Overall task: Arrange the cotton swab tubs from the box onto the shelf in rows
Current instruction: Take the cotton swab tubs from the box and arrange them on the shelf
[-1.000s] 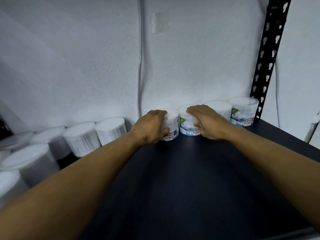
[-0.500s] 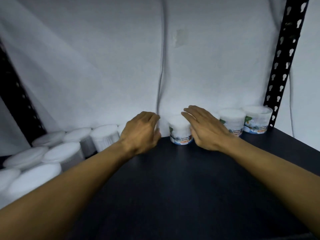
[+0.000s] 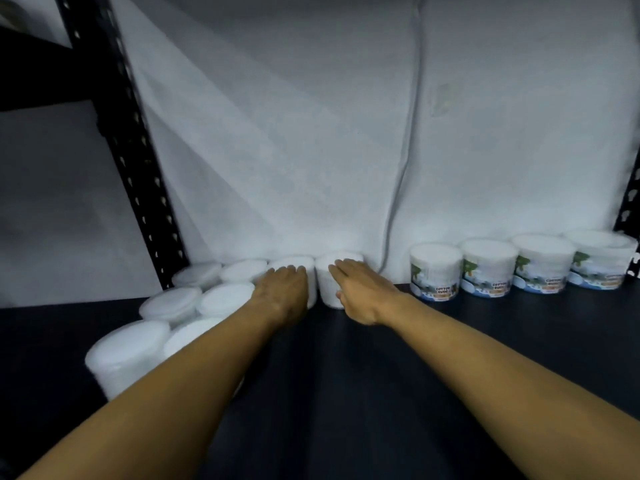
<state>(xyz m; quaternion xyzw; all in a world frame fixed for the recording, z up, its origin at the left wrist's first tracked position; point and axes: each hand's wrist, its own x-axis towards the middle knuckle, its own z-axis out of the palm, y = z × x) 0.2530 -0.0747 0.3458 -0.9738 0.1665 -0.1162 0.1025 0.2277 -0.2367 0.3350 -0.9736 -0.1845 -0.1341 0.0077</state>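
Note:
Several cotton swab tubs stand on the dark shelf (image 3: 381, 382) along the white wall. At the back right is a row of labelled tubs (image 3: 488, 270) with their printed sides facing me. At the left is a cluster of white tubs (image 3: 173, 306) showing only lids and plain sides. My left hand (image 3: 282, 294) lies against the front of one plain tub (image 3: 294, 265), fingers reaching its lid. My right hand (image 3: 360, 292) rests with straight fingers over the lid of the neighbouring plain tub (image 3: 325, 289), thumb at its side. No box is in view.
A black perforated upright (image 3: 138, 188) stands at the back left, and another upright (image 3: 628, 209) at the far right edge. A white cable (image 3: 405, 168) runs down the wall between the plain and labelled tubs. Bare shelf lies in front of the rows.
Both hands left the labelled tubs at the right and moved left to the two plain tubs. The view swung left, so the left upright and more left tubs show.

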